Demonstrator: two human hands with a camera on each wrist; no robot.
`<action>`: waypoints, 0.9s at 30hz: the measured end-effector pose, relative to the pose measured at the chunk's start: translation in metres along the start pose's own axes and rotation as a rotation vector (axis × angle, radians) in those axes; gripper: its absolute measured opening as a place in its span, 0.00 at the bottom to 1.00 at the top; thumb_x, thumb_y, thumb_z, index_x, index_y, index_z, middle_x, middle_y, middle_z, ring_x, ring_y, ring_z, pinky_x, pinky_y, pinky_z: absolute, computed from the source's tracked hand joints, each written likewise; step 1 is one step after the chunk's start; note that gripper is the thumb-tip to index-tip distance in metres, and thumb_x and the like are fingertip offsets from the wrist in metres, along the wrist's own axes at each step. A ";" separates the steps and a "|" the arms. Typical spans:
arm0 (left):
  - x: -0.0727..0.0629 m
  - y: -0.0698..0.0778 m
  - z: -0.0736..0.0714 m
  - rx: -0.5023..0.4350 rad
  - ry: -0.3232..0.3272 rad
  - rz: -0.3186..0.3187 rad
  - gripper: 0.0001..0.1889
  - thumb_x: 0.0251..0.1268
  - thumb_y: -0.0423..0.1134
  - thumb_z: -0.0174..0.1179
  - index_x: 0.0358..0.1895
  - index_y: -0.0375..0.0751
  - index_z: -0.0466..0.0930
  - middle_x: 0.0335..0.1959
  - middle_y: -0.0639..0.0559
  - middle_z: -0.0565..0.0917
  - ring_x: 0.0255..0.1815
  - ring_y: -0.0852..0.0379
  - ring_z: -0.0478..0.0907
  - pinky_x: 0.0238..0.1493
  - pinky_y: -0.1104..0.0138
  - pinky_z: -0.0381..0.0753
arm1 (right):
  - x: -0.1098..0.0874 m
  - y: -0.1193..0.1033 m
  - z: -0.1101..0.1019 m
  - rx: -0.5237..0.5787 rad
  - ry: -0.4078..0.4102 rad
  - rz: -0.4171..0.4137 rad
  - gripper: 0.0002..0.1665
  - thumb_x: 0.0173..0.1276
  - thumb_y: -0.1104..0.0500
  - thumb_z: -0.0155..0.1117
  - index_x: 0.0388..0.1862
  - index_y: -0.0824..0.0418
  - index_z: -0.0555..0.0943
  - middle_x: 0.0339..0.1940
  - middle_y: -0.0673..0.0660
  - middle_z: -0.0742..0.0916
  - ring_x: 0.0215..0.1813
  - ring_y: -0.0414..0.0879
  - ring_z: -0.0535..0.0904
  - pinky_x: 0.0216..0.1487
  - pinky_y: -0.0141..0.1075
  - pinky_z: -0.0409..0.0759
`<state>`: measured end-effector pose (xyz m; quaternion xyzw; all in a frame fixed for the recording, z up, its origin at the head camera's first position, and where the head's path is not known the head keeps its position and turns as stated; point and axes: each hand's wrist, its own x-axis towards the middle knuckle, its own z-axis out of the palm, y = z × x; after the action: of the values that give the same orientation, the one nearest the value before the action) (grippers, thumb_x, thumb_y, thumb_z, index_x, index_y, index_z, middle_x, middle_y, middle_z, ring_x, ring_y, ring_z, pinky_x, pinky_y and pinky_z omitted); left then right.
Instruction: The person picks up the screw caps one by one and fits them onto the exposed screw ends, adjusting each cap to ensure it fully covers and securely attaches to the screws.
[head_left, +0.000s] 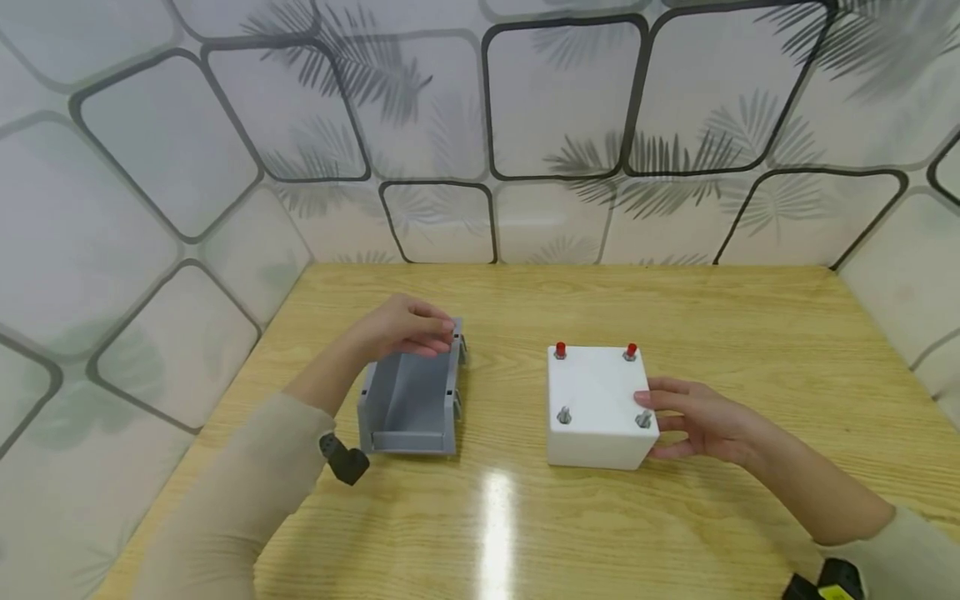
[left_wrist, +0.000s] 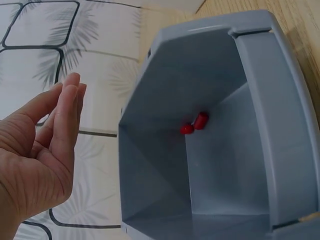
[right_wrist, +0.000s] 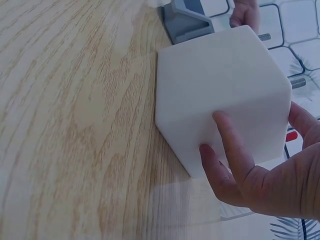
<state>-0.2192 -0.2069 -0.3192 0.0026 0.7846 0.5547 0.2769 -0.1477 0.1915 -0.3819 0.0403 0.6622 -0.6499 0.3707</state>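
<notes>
My left hand is over the far end of a grey plastic bin, thumb and fingertips drawn together with nothing visible between them. Two small red caps lie inside the bin in the left wrist view. My right hand holds a white box by its right side, one digit over the top edge and others against the side face. Threaded metal studs stand on the box's top. The back two carry red caps; the front two, including the left stud, are bare.
The bin and box stand apart on a wood-grain table, the bin to the left. A patterned wall covering rises behind the table and along both sides. Black wrist cameras are worn at the sleeve ends.
</notes>
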 end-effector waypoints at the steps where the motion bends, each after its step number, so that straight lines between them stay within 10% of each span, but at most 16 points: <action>1: -0.001 -0.001 -0.001 0.003 0.005 -0.002 0.21 0.67 0.36 0.57 0.60 0.30 0.72 0.44 0.41 0.84 0.33 0.61 0.84 0.39 0.67 0.85 | 0.000 0.000 0.000 0.000 0.001 0.000 0.48 0.69 0.48 0.58 0.75 0.66 0.44 0.46 0.51 0.81 0.48 0.45 0.81 0.46 0.48 0.84; 27: 0.002 -0.024 -0.014 0.032 0.000 -0.048 0.17 0.66 0.32 0.57 0.55 0.25 0.74 0.35 0.48 0.85 0.31 0.61 0.84 0.37 0.68 0.85 | 0.001 0.002 -0.002 0.016 0.008 -0.003 0.48 0.69 0.48 0.58 0.75 0.65 0.45 0.45 0.50 0.82 0.48 0.45 0.81 0.46 0.48 0.84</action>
<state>-0.2194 -0.2275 -0.3372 -0.0119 0.7933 0.5352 0.2898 -0.1485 0.1932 -0.3844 0.0448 0.6584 -0.6557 0.3669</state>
